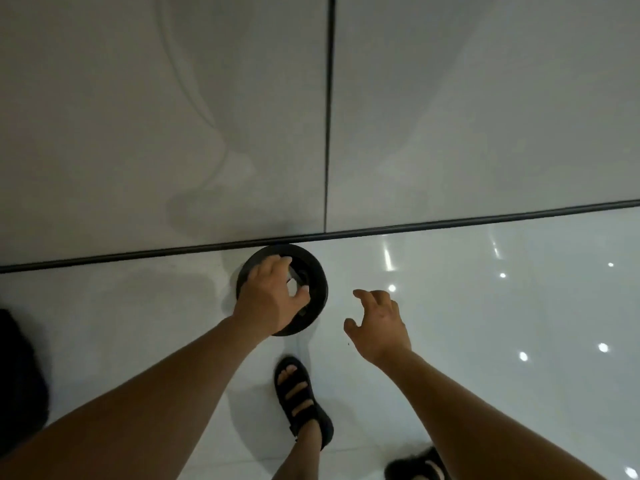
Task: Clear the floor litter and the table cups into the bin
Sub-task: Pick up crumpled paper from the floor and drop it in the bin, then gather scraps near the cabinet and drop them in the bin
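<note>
A round black bin [317,271] stands on the glossy white floor, right against the grey wall. My left hand [268,296] hangs over the bin's opening with its fingers curled. A small white scrap of litter [293,287] shows between the thumb and the fingers, inside the ring of the rim. My right hand [377,323] hovers just right of the bin with its fingers spread and relaxed, holding nothing. No cups or table are in view.
The grey panelled wall [173,116] fills the upper half, with a dark skirting line [450,221] along its foot. My foot in a black sandal [298,393] stands just below the bin. A second sandal [419,465] shows at the bottom edge and a dark shape [17,375] at the left.
</note>
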Tool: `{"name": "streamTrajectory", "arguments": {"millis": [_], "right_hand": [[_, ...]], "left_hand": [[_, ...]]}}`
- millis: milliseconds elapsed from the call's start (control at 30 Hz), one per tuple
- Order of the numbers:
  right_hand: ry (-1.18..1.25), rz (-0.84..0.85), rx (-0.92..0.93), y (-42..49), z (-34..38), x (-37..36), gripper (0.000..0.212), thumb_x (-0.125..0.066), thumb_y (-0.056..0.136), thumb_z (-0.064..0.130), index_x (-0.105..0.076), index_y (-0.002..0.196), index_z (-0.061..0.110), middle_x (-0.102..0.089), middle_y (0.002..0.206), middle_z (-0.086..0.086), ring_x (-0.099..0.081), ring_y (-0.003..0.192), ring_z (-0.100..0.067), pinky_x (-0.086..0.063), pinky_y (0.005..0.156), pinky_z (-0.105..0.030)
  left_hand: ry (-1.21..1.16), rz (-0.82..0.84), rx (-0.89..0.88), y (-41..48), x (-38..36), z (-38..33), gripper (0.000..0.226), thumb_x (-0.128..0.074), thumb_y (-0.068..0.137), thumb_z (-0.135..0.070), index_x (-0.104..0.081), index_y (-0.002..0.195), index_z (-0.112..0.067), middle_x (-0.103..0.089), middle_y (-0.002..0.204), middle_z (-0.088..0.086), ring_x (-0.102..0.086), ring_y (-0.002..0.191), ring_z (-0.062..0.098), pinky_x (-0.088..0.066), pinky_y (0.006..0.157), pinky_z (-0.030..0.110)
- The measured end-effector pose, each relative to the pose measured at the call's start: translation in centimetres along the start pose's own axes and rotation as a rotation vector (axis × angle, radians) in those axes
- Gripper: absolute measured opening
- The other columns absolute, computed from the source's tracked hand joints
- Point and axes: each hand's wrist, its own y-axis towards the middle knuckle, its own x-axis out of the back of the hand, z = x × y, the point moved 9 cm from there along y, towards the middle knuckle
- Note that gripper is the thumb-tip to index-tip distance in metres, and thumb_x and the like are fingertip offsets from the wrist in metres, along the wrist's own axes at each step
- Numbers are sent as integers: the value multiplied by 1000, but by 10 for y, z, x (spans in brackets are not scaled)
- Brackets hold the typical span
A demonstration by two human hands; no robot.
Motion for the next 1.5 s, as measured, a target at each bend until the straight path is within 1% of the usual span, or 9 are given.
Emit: {"name": "streamTrajectory", "arguments": {"millis": [133,333,533,700,933,1133,1267,1400,1500], "right_hand": [[74,-103,-115,-32,-81,67,67,-55,92,47,-27,150,30,-26,154,-3,-25,140,-24,-40,106,-42],[128,-273,-279,-127,-219,175,73,-47,91,60,-18,153,34,-17,159,-3,-15,145,-24,-34,108,-43],[280,-419,-488,-271,-345,265,73,-47,90,61,-19,152,34,-17,159,-3,-14,145,-24,-33,107,-43],[378,-503,-655,-392,-433,302,73,-47,91,58,-18,153,32,-16,158,-4,-13,145,-24,-31,109,-44],[565,-576,-945,-551,-512,291,73,-49,91,54,-19,153,31,-15,159,-3,-17,144,-25,-34,109,-45],[737,-712,-1198,-674,-535,264,71,-52,91,52,-23,152,31,-18,156,-1,-22,141,-23,-39,105,-41],[811,-811,-1341,-750,-546,241,72,-53,91,51,-22,152,31,-18,156,-2,-23,140,-24,-39,104,-40],[855,-864,-1432,-821,-565,208,73,-53,91,53,-21,153,30,-19,157,-4,-24,140,-26,-37,105,-41],[895,-891,-1459,-868,-587,180,73,-54,90,52,-22,152,30,-21,155,-4,-27,139,-26,-38,106,-41]], "left_hand": [[128,94,-130,-3,-22,-105,70,-52,90,-51,-27,148,-20,-22,156,3,-18,142,23,-19,116,38],[328,218,-368,-54,-69,-298,75,-50,90,-53,-21,150,-20,-16,158,4,-13,143,23,-20,116,41],[503,287,-640,-164,-121,-493,74,-47,90,-56,-22,150,-23,-16,158,1,-12,144,21,-19,116,39],[544,370,-832,-273,-169,-614,73,-48,89,-57,-23,150,-24,-19,157,0,-15,144,20,-22,115,39],[613,493,-1038,-383,-211,-707,70,-47,90,-55,-25,149,-24,-24,155,-1,-17,143,21,-23,114,40],[753,562,-1303,-478,-248,-777,71,-47,90,-56,-26,148,-23,-24,155,2,-18,142,23,-26,113,42],[762,604,-1498,-568,-278,-820,69,-50,88,-54,-30,146,-23,-28,154,2,-22,141,24,-29,110,41],[742,643,-1642,-667,-312,-843,68,-52,88,-50,-31,146,-22,-29,153,2,-23,140,24,-28,110,40],[761,664,-1692,-731,-345,-851,68,-53,89,-50,-31,146,-21,-28,153,2,-22,141,24,-28,111,41]]}}
